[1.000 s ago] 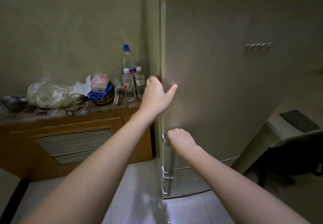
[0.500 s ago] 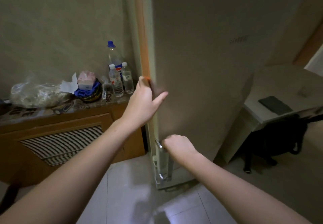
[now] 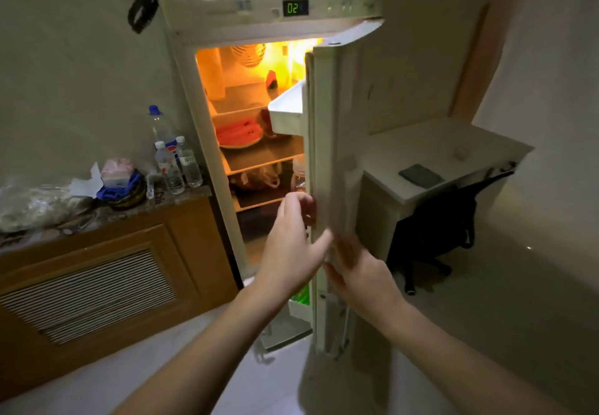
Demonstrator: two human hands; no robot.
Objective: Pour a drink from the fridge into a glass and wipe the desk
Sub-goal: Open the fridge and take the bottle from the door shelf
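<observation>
White fridge door point(image 3: 327, 142) open — left hand point(image 3: 291, 249) grips its edge, right hand point(image 3: 363, 272) blurred, grip seemingly loose.

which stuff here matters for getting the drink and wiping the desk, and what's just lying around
Part of the job:
fridge door, swung open
left hand on the door edge
right hand at the door
desk

Just lying about:
water bottles on the cabinet
watermelon on a fridge shelf
dark pad on the desk
</observation>
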